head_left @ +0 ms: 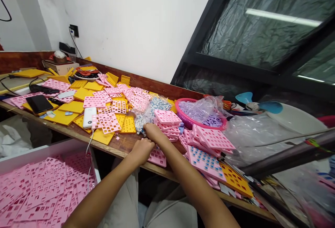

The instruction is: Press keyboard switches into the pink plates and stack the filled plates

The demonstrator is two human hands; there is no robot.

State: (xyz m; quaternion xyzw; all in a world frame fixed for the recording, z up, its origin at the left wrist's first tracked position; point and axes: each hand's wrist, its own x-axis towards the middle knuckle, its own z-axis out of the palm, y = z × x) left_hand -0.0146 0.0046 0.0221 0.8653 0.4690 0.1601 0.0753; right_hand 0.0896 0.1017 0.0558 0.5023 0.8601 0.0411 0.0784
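My right hand (154,132) reaches across my left at the table's front edge, its fingers curled down beside a heap of small blue and white pieces (160,106) in clear plastic. Just below it, my left hand (142,150) is closed, knuckles up, at the left side of a pink plate with square holes (158,157). My hands and right forearm cover part of that plate. Whatever the fingertips of either hand hold is hidden. Right behind my right wrist stands a stack of pink plates (167,117).
Yellow plates (72,107), a white power bank (89,118) and a black phone (39,103) lie to the left. On the right are a pink basket (178,111) of purple pieces and a pink plate with blue pieces (205,161). A white bin (39,153) holds many pink sheets.
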